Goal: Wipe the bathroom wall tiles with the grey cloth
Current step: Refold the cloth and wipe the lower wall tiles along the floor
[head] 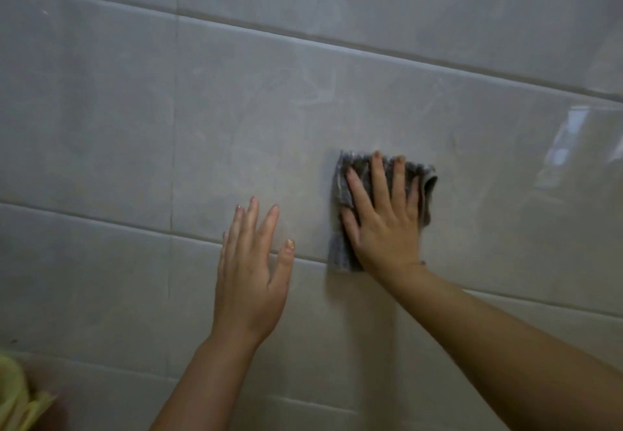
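Glossy grey-beige wall tiles (236, 110) fill the whole view, with grout lines running slanted across it. A folded grey cloth (342, 188) lies flat against a tile right of centre. My right hand (384, 215) presses it to the wall with straight, spread fingers; the cloth shows above the fingertips, at the left and at the right edge of the hand. My left hand (251, 272) is held up flat at the wall just left of the cloth, fingers straight, with nothing in it. Whether its palm touches the tile I cannot tell.
Something yellow-green (17, 393), soft-looking, sits at the bottom left corner. A bright window reflection (573, 140) shines on the tile at the right edge.
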Demonstrator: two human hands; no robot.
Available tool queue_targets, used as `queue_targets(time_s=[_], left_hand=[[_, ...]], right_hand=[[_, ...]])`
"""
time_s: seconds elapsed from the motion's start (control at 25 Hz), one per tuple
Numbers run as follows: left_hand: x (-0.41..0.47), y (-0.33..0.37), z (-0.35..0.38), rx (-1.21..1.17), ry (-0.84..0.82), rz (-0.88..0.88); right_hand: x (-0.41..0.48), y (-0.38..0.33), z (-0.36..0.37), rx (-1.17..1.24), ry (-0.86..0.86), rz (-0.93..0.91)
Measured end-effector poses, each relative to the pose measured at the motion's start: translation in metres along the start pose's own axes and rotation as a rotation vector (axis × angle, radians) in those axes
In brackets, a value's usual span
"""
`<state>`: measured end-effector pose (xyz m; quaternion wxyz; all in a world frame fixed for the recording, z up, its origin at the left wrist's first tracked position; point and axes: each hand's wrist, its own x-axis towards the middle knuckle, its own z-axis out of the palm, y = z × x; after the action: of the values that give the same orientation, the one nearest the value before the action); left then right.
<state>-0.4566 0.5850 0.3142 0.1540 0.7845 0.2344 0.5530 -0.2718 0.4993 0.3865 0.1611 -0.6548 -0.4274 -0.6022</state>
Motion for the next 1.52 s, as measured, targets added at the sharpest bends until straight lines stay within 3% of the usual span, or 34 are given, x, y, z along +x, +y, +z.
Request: queue_targets(time_s=[0.08, 0.2, 0.28, 0.6, 0.72, 1.0, 1.08, 1.32, 1.52], left_hand=[[0.001, -0.001, 0.004, 0.017, 0.015, 0.02], [0.004, -0.004, 0.011, 0.037, 0.001, 0.019], [0.002, 0.0, 0.02, 0.04, -0.02, 0.029], [-0.019, 0.045, 0.07, 0.084, -0.129, 0.171], [-0.023, 0.066, 0.075, 0.109, -0.152, 0.2], [-0.033, 0.066, 0.056, 0.143, -0.093, 0.24], [-0.034, 0.04, 0.047, 0.186, -0.085, 0.24], [-0.015, -0.034, -0.007, 0.158, 0.053, 0.065], [-0.024, -0.108, -0.056, 0.176, 0.133, -0.058]], right_hand=[[0.016, -0.03, 0.006, 0.059, 0.012, 0.003], [-0.015, -0.029, 0.014, 0.06, -0.006, -0.282], [-0.043, 0.002, 0.014, 0.029, 0.012, -0.344], [-0.125, 0.16, 0.005, -0.09, -0.021, -0.07], [-0.14, 0.197, -0.005, -0.101, -0.045, 0.139], [-0.133, 0.164, -0.003, -0.003, -0.008, 0.591], [-0.125, 0.136, 0.004, 0.004, 0.001, 0.537], [-0.094, 0.004, 0.024, 0.062, -0.025, 0.017], [-0.064, -0.112, 0.045, 0.067, 0.026, -0.164]])
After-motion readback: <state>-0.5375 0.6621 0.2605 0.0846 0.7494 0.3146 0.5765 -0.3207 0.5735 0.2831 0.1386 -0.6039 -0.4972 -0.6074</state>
